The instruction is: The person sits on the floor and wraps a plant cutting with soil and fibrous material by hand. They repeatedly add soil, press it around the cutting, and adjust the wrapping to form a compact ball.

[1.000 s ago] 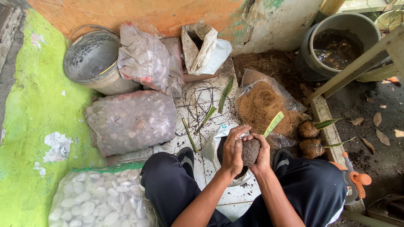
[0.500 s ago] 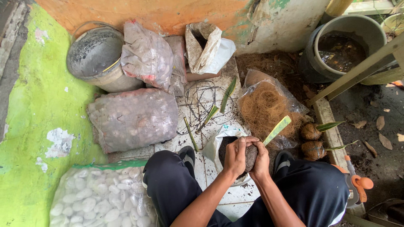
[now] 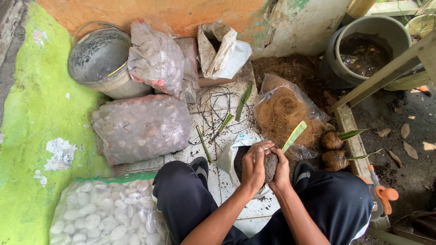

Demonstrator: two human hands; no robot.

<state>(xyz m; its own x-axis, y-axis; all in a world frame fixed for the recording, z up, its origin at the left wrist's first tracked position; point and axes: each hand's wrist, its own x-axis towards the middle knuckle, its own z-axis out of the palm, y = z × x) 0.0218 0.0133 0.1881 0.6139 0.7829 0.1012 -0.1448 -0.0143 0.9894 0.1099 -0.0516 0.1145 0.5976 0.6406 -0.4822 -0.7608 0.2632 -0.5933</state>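
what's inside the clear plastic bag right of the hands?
The clear plastic bag holds brown fibrous coir, heaped and loose. Its lower corner is covered by the right hand and the green leaf.

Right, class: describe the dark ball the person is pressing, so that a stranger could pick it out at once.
Start at the clear bag of brown coconut fibre on the tiled floor, then drop to the squatting person's knees. There the left hand and right hand cup a dark soil ball with one green leaf. Unlike the two fibre-wrapped balls lying to the right, it is bare.
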